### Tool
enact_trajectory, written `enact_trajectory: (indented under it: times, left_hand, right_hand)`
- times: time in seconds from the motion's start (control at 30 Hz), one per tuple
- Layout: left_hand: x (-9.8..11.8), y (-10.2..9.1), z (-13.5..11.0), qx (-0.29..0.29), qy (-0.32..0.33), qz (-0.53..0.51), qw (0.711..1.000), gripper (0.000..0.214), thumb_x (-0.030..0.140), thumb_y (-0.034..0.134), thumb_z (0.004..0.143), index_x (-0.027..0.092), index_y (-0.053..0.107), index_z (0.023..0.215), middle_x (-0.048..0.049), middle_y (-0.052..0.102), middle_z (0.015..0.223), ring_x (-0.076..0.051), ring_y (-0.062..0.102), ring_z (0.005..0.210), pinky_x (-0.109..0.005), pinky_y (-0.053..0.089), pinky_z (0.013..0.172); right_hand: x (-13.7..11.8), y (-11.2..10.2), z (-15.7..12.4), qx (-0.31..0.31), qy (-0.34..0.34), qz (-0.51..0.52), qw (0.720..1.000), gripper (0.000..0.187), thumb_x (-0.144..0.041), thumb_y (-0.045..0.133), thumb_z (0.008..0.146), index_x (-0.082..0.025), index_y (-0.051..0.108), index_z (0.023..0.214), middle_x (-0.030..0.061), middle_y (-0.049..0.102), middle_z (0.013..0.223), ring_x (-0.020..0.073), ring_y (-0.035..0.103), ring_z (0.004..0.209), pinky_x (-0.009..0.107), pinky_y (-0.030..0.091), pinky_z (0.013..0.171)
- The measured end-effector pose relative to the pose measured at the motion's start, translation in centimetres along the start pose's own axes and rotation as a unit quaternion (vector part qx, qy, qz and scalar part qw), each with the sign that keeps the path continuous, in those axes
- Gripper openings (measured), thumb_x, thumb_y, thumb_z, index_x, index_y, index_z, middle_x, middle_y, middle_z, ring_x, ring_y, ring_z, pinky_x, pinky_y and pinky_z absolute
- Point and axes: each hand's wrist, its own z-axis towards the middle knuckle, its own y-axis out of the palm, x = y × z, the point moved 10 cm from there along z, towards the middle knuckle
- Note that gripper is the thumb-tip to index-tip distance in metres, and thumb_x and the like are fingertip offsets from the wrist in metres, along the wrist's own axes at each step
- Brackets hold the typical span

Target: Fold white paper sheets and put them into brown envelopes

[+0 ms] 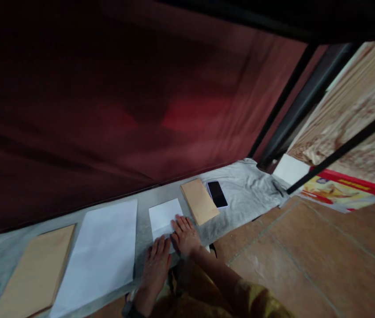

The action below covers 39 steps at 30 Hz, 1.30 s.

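Observation:
A small sheet of white paper (165, 214) with a crease across it lies on the grey cloth (144, 229) in front of me. My left hand (157, 260) rests flat on its near left part, fingers stretched forward. Beside it, my right hand (185, 235) lies flat over the paper's near right part, fingers spread. The near edge of the paper is partly hidden under both hands. To the left is a large white sheet (103, 251), and just right of my right hand sits a small tan pad or envelope stack (200, 201).
A phone (217, 194) with a dark screen lies right of the small tan stack. A larger tan stack (37, 269) is at the far left. Behind the cloth rises a dark red fabric wall (174, 145). Black poles (283, 99) and a tiled floor (293, 260) are on the right.

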Motion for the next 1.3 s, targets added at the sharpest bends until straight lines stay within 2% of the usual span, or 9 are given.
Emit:
enact_trajectory:
  times: [0.3, 0.5, 0.67, 0.77, 0.87, 0.97, 1.03, 1.13, 1.3]
  left_hand:
    - [1.7, -0.7, 0.7, -0.022, 0.031, 0.101, 0.994, 0.063, -0.003, 0.047, 0.084, 0.021, 0.060, 0.140, -0.0133, 0.053, 0.150, -0.034, 0.055, 0.131, -0.045, 0.058, 0.093]
    - [1.9, -1.1, 0.5, -0.012, 0.039, 0.107, 0.993, 0.064, -0.004, 0.045, 0.083, 0.020, 0.060, 0.140, -0.0153, 0.052, 0.151, -0.036, 0.056, 0.129, -0.047, 0.059, 0.088]
    - [-0.1, -1.5, 0.5, -0.012, 0.037, 0.047, 0.998, 0.065, -0.004, 0.036, 0.086, 0.025, 0.063, 0.137, -0.0074, 0.058, 0.147, -0.030, 0.060, 0.127, -0.049, 0.057, 0.094]
    - [-1.4, -1.3, -0.1, -0.006, 0.046, 0.013, 0.999, 0.065, -0.003, 0.033, 0.086, 0.028, 0.068, 0.130, -0.0013, 0.064, 0.141, -0.023, 0.062, 0.126, -0.043, 0.056, 0.100]
    - [-2.3, -0.8, -1.5, 0.009, 0.052, -0.024, 0.998, 0.065, -0.002, 0.035, 0.082, 0.030, 0.071, 0.126, 0.0019, 0.068, 0.136, -0.020, 0.063, 0.125, -0.039, 0.055, 0.105]
    - [-2.9, -0.4, -2.8, 0.017, 0.050, -0.071, 0.996, 0.064, -0.002, 0.036, 0.080, 0.027, 0.070, 0.127, 0.0004, 0.070, 0.133, -0.020, 0.065, 0.123, -0.038, 0.056, 0.104]
    - [-3.1, -0.5, -3.2, 0.013, 0.043, -0.103, 0.994, 0.059, 0.002, 0.036, 0.083, 0.024, 0.070, 0.126, -0.0019, 0.071, 0.130, -0.020, 0.067, 0.121, -0.037, 0.057, 0.102]
    - [-3.6, -1.0, -3.2, -0.006, 0.024, -0.161, 0.987, 0.050, 0.010, 0.041, 0.086, 0.022, 0.069, 0.126, -0.0034, 0.072, 0.129, -0.020, 0.066, 0.122, -0.038, 0.055, 0.104]
    - [-5.6, -1.4, -2.8, -0.022, -0.061, -0.264, 0.962, 0.052, 0.005, 0.046, 0.078, 0.023, 0.071, 0.120, -0.0036, 0.071, 0.130, -0.019, 0.064, 0.124, -0.041, 0.053, 0.108]
  right_hand:
    - [-0.1, -0.6, 0.1, -0.010, -0.001, 0.012, 1.000, 0.054, -0.044, 0.039, 0.106, -0.021, 0.040, 0.155, 0.0099, 0.034, 0.164, 0.0248, 0.034, 0.150, 0.044, 0.026, 0.123]
    - [-0.1, -1.0, 0.3, -0.025, 0.001, 0.002, 1.000, 0.054, -0.045, 0.039, 0.107, -0.021, 0.040, 0.155, 0.0097, 0.032, 0.164, 0.0228, 0.033, 0.150, 0.043, 0.025, 0.124]
    - [-0.1, -1.4, 0.0, -0.006, -0.011, 0.025, 1.000, 0.052, -0.044, 0.042, 0.106, -0.018, 0.045, 0.151, 0.0112, 0.040, 0.161, 0.0229, 0.035, 0.149, 0.044, 0.027, 0.123]
    - [-0.6, -1.7, -0.9, 0.004, -0.072, 0.046, 0.996, 0.050, -0.045, 0.048, 0.104, -0.019, 0.050, 0.147, 0.0096, 0.050, 0.154, 0.0198, 0.042, 0.145, 0.042, 0.028, 0.123]
    - [-1.0, -2.2, -2.7, -0.012, -0.153, 0.067, 0.986, 0.058, -0.052, 0.057, 0.099, -0.021, 0.049, 0.148, 0.0074, 0.057, 0.149, 0.0158, 0.048, 0.140, 0.036, 0.029, 0.122]
    - [-0.7, -2.7, -4.7, -0.043, -0.201, 0.092, 0.974, 0.068, -0.057, 0.062, 0.094, -0.022, 0.047, 0.150, 0.0062, 0.059, 0.147, 0.0140, 0.049, 0.139, 0.032, 0.028, 0.121]
    - [-0.4, -2.7, -5.7, -0.064, -0.220, 0.107, 0.967, 0.061, -0.052, 0.061, 0.095, -0.025, 0.051, 0.148, 0.0045, 0.057, 0.149, 0.0142, 0.047, 0.140, 0.032, 0.027, 0.122]
    - [0.4, -2.1, -5.9, -0.090, -0.199, 0.128, 0.968, 0.040, -0.035, 0.058, 0.098, -0.028, 0.062, 0.137, 0.0018, 0.057, 0.148, 0.0142, 0.049, 0.139, 0.035, 0.027, 0.122]
    - [0.8, -1.6, -5.5, -0.094, -0.163, 0.170, 0.967, 0.043, -0.019, 0.057, 0.090, -0.023, 0.065, 0.132, 0.0062, 0.063, 0.142, 0.0169, 0.053, 0.135, 0.038, 0.031, 0.121]
